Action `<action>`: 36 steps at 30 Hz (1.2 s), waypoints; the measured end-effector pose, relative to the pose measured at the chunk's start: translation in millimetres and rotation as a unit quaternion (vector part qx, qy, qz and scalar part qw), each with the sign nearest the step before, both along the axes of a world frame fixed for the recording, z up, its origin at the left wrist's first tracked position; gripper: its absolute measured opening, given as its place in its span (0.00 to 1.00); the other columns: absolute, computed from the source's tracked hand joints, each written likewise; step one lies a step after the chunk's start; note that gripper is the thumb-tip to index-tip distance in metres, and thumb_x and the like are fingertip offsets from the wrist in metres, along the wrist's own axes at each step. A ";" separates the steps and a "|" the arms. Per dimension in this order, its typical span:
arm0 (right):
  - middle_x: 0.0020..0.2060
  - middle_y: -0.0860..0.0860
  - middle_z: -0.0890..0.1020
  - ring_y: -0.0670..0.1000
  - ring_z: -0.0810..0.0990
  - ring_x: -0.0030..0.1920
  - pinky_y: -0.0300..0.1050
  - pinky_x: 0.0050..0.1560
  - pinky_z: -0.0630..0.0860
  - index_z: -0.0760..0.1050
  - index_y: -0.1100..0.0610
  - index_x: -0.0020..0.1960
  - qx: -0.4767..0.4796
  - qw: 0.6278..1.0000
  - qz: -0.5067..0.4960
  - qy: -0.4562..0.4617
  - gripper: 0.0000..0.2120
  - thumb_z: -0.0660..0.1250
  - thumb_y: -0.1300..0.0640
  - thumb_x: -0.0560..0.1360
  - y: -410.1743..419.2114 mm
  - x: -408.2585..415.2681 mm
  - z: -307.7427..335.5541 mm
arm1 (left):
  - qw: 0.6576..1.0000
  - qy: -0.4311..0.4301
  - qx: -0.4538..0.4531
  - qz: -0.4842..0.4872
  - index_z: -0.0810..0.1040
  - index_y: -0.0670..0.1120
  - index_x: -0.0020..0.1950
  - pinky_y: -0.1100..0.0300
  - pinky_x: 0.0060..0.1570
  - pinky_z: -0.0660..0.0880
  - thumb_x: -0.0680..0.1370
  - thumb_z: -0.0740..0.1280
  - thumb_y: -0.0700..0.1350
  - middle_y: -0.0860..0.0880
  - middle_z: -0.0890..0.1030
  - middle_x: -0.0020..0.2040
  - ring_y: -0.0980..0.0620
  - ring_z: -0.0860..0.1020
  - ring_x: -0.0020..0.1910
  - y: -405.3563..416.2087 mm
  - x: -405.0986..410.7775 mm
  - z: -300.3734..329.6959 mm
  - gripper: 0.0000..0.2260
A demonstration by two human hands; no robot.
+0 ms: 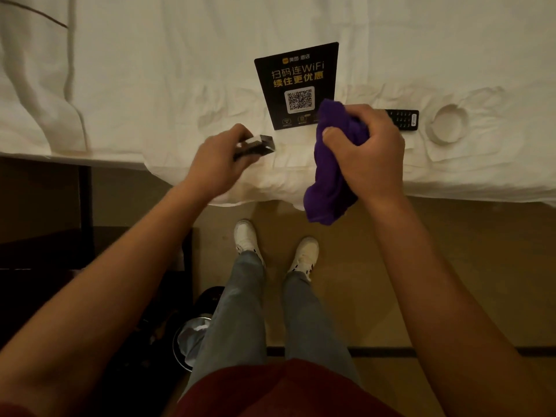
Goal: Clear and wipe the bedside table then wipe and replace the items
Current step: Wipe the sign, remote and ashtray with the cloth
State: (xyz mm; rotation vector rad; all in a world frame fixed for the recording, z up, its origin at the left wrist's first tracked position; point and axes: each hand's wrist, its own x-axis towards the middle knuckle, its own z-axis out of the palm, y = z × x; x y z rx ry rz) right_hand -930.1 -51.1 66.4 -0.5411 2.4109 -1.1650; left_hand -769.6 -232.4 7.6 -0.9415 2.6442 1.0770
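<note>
A black sign (296,85) lies flat on the white bed (150,85), printed with "WiFi" among Chinese characters in white and yellow, a small yellow logo at the top, and a QR code on a white square below; a row of small icons runs along its lower edge, too small to read. Just right of it a black remote (404,119) lies with rows of buttons and a small white label at its end, partly hidden behind the right hand (370,152). Further right a round white dish (449,123), perhaps an ashtray, sits sunk into the sheet.

The right hand is closed in a fist around a purple cloth (329,176), whose loose end hangs down past the bed edge. The left hand (215,158) grips a small dark box (257,145) with a pale edge, fingers curled over it; motion blur keeps its label from being read. It is held just above the sheet near the sign's lower left corner.

The sheet is creased, with a fold of duvet at the left. Below the bed edge is tan floor (421,281), crossed by a dark strip. At the left stands dark furniture (45,242), and beside the person's legs a round bin (189,338) with a pale liner. White shoes (304,254), jeans and a red top show.
</note>
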 end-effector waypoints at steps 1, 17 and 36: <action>0.52 0.49 0.81 0.39 0.78 0.47 0.25 0.45 0.72 0.81 0.50 0.59 0.004 1.000 -0.004 -0.004 0.17 0.72 0.49 0.72 1.8 0.2 -4.3 | 0.999 -0.019 -0.033 -0.014 0.77 0.42 0.61 0.55 0.46 0.70 0.79 0.72 0.47 0.41 0.84 0.54 0.41 0.80 0.49 -12.6 -3.0 -5.1 0.14; 0.53 0.47 0.81 0.38 0.78 0.48 0.26 0.43 0.73 0.81 0.49 0.60 0.054 0.993 -0.068 -0.084 0.15 0.73 0.51 0.74 34.6 17.8 -49.9 | 0.978 -0.118 -0.143 -0.095 0.76 0.44 0.69 0.43 0.61 0.72 0.78 0.72 0.48 0.39 0.79 0.64 0.36 0.74 0.64 -70.4 -50.9 -58.4 0.21; 0.54 0.47 0.84 0.46 0.83 0.55 0.50 0.57 0.83 0.79 0.53 0.59 -0.154 0.973 -0.173 -0.012 0.21 0.78 0.46 0.71 -11.3 -75.7 7.6 | 0.930 0.193 0.275 0.147 0.83 0.43 0.53 0.48 0.51 0.83 0.85 0.60 0.54 0.48 0.88 0.48 0.51 0.86 0.49 3.6 -127.1 14.9 0.18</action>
